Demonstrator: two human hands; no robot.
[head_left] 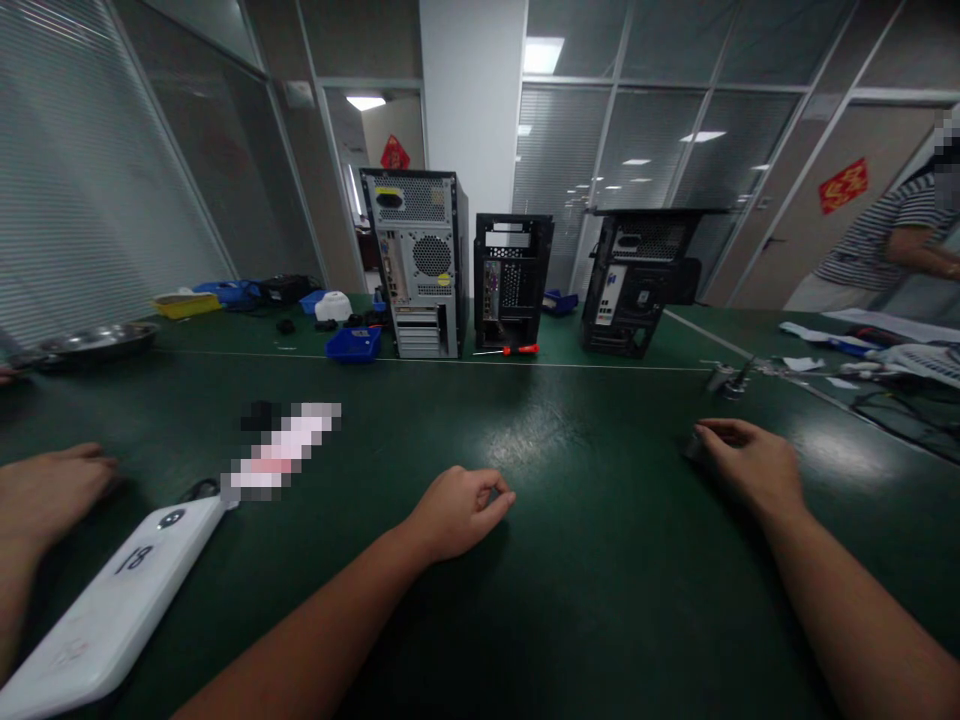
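Your left hand [454, 512]: lowered over the middle of the table [585, 600], fingers curled in, thumb and forefinger tips close together, nothing visible between them.

Your right hand [754, 468]: at the right of the table, fingers pinched on a small dark piece [691, 449], which sits at the fingertips, close to the tabletop; blurred, its exact kind cannot be told.

Metal parts [726, 380]: a small group, lying just beyond your right hand.

Computer cases, three, standing in a row across the far side: a tall grey one [431, 255] on the left, a smaller black one [491, 285] in the middle, another black one [626, 285] on the right, apart from one another.

Screwdriver [519, 350], red-handled: lying in front of the middle case.

Blue tray [352, 345]: just beside the grey case, to its left.

White slab [124, 600], marked 18: near left, with another person's hand [60, 485] beside it.

Metal pan [101, 342] and yellow tray [187, 305]: far left.

Cables [911, 415]: right edge of the table. Beyond them, a person in a striped shirt [862, 240].
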